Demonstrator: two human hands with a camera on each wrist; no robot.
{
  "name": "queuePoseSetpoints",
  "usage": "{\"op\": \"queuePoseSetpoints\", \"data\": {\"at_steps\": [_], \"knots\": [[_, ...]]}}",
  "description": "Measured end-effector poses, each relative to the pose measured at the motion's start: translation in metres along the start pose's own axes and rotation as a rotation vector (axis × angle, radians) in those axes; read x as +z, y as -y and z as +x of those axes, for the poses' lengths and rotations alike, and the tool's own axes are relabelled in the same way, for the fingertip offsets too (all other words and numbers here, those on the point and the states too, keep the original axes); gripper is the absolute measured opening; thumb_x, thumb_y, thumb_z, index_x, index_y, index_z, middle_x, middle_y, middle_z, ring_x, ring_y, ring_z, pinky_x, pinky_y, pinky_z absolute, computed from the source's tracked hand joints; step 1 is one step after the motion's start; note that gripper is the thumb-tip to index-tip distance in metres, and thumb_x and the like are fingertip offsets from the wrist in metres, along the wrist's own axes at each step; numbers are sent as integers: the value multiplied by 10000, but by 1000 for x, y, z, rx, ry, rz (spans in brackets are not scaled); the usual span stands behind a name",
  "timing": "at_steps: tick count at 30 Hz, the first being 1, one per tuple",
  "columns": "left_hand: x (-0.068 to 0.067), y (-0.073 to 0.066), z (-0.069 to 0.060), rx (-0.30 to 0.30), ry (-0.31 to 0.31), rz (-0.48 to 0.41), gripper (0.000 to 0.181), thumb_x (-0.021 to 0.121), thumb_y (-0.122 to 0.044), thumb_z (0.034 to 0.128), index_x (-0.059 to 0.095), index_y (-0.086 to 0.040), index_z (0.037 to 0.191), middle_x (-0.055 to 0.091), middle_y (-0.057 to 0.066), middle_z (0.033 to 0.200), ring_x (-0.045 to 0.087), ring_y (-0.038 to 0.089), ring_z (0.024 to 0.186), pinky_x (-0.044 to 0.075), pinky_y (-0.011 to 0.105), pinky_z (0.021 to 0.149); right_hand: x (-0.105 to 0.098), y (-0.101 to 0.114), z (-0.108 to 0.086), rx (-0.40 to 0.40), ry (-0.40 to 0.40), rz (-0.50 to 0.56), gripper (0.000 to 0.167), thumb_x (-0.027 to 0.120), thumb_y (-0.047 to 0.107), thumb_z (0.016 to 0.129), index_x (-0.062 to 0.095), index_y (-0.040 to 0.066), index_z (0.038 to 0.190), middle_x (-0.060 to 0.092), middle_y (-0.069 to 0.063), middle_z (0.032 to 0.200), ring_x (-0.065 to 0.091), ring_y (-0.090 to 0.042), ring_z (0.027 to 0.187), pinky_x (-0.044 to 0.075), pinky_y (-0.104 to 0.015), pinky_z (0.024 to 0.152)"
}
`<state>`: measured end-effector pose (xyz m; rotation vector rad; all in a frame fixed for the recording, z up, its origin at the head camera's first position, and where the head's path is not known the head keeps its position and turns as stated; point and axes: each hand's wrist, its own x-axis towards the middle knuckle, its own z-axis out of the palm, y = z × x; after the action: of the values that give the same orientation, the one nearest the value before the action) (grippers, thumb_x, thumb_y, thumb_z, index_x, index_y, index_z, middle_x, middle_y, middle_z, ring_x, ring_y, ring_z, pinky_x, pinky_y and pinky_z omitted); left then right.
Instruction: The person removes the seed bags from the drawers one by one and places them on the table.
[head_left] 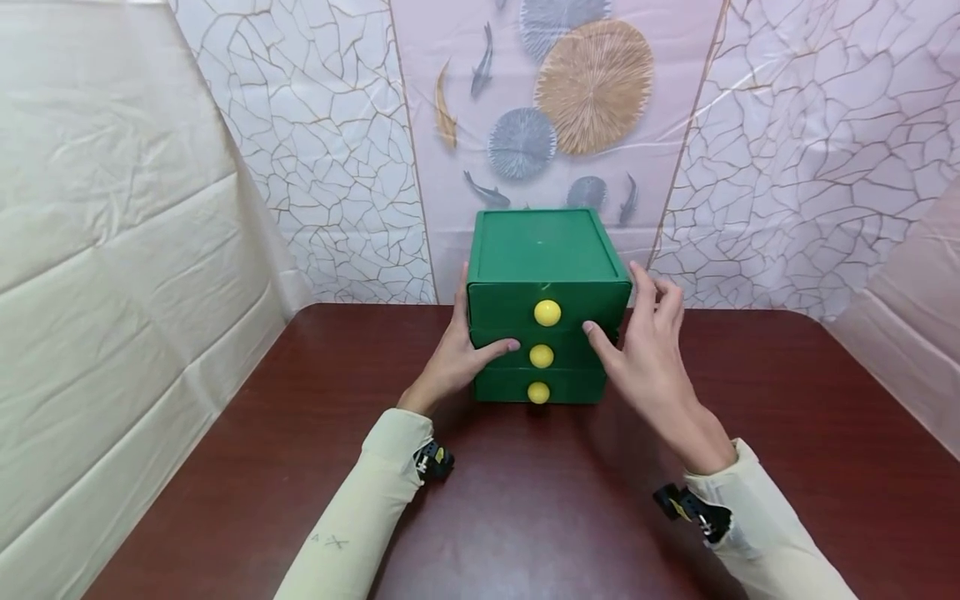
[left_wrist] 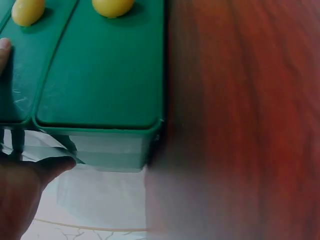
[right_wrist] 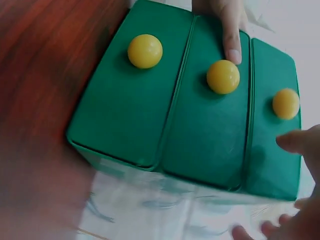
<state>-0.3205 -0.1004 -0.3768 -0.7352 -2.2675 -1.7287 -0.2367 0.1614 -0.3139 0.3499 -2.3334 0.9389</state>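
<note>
A small green drawer box (head_left: 543, 250) stands on the table, three drawers high, each front bearing a round yellow knob (head_left: 547, 313). My left hand (head_left: 456, 357) grips its left side, the thumb across the middle drawer front and the fingers along the side wall. In the right wrist view, that left thumb (right_wrist: 232, 42) reaches close to the middle knob (right_wrist: 223, 77). My right hand (head_left: 660, 371) is at the box's right side, fingers spread and loosely bent. Its thumb (right_wrist: 296, 141) is in front of the top drawer; whether it touches is unclear.
The dark red-brown tabletop (head_left: 322, 492) extends around the box. Behind it hangs a patterned backdrop (head_left: 337, 158), with a pale cloth (head_left: 112, 250) along the left. Black straps (head_left: 435, 460) sit at both wrists.
</note>
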Motion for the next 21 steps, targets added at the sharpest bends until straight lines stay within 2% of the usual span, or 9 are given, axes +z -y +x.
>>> {"op": "queuePoseSetpoints", "data": {"at_steps": [3,6,9,14,17,21], "knots": [[2,2,2,-7,36,-44,1282,843,-150,923,-151,-541,1632,125,-85,1753,384,241,1502,337,533,1215,1,10,4,-119,-83,-90,824,791,144,961,322,32,1629,328,-298,1357,335,-459,1219,334,-588,1012],[0,0,2,-24,52,-84,1261,809,-121,948,-172,-515,1635,160,-50,1747,399,255,1494,352,525,1210,3,21,10,-212,-103,-104,726,795,143,958,431,10,1571,411,-278,1266,396,-426,1133,388,-532,927],[-3,-5,1,-26,45,-105,1229,781,-124,971,-173,-545,1622,243,-28,1718,435,253,1465,382,526,1190,3,29,17,-246,-105,-64,627,771,139,979,499,12,1529,463,-247,1211,443,-384,1084,425,-483,842],[-7,-12,1,28,-1,-91,1192,760,-114,986,-138,-575,1619,313,-18,1682,439,247,1455,381,561,1178,5,34,24,-289,-111,4,514,744,137,996,574,13,1466,523,-223,1229,531,-337,1035,486,-440,801],[-4,-10,-2,28,21,-89,1188,749,-111,994,-154,-560,1621,318,4,1681,440,258,1454,378,557,1182,7,31,18,-311,-94,-2,442,748,141,993,631,17,1400,553,-192,1253,586,-302,1008,534,-432,737],[5,-2,-6,8,52,-96,1187,742,-118,1000,-170,-560,1617,323,16,1677,465,266,1436,413,541,1161,11,23,7,-357,-57,-50,360,775,167,982,694,38,1309,602,-142,1247,657,-260,833,551,-412,617]]}}
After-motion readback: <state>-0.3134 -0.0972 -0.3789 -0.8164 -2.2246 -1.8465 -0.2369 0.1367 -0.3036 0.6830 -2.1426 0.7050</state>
